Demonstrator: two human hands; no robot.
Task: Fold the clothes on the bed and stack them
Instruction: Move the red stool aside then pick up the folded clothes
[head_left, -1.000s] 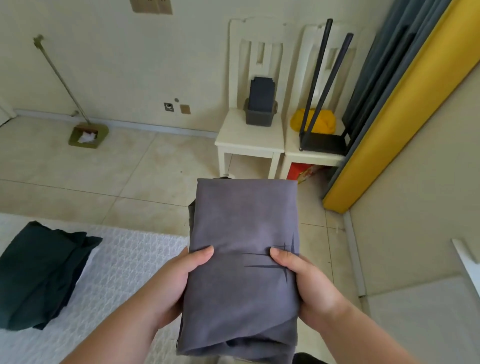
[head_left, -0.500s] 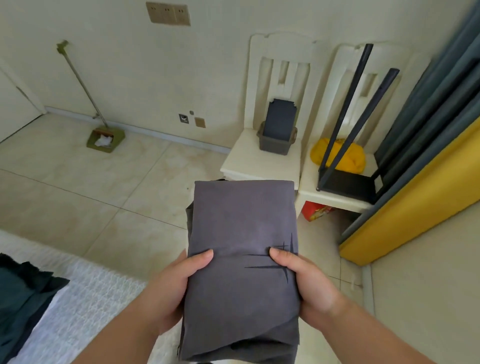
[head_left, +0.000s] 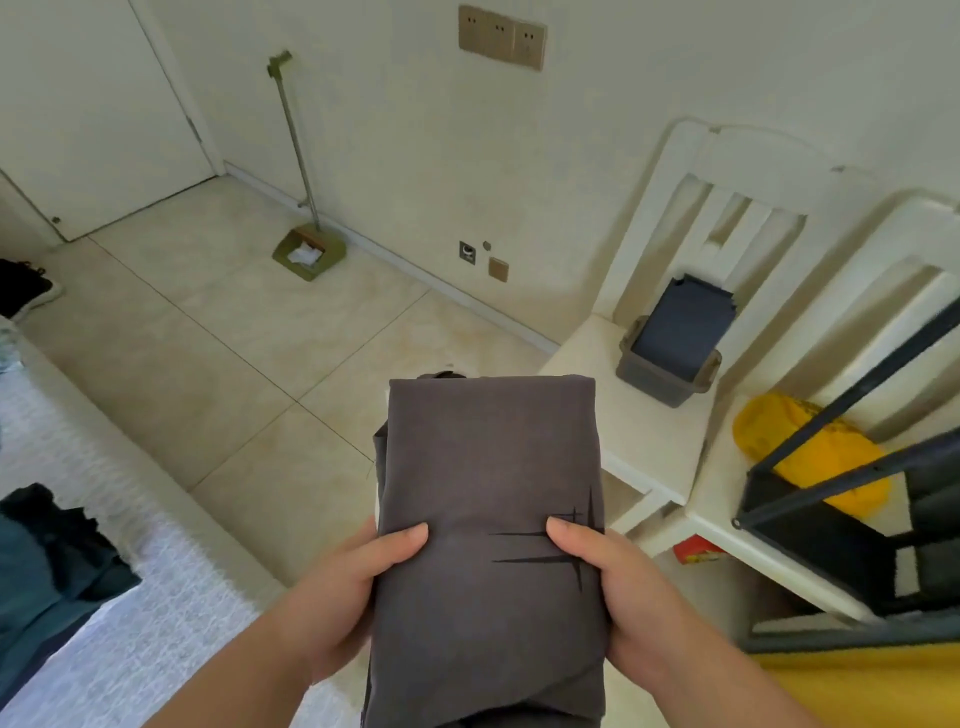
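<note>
At the far left, the bed (head_left: 156, 582) runs along the edge of the room under a pale, textured cover, and a heap of dark clothes (head_left: 47, 561) lies on it, loose and unfolded; it looks like dark green or teal cloth, though that corner is blurred. Beyond the bed, the tiled floor (head_left: 249, 338) stretches to the wall, where a green dustpan (head_left: 309, 253) stands with its long handle leaning upright against the plaster.

In the middle, the person holds a folded grey shirt (head_left: 488, 519) out in front of them, above the floor and just off the side of the bed. The left hand (head_left: 353, 587) grips the shirt's left edge, thumb pressed flat on top and fingers curled underneath. The right hand (head_left: 623, 587) does the same on the right edge, its thumb resting on a thin black line print. Both hands are closed firmly on the cloth, and the bundle sits flat and neat between them, its far end pointing away from the person.

To the right, two white chairs stand side by side against the wall. The nearer chair (head_left: 649, 415) carries a small grey bin (head_left: 670, 358). The second chair (head_left: 779, 540) holds a yellow bundle (head_left: 779, 441) and a black frame (head_left: 810, 525) with long rods angling upward.
</note>
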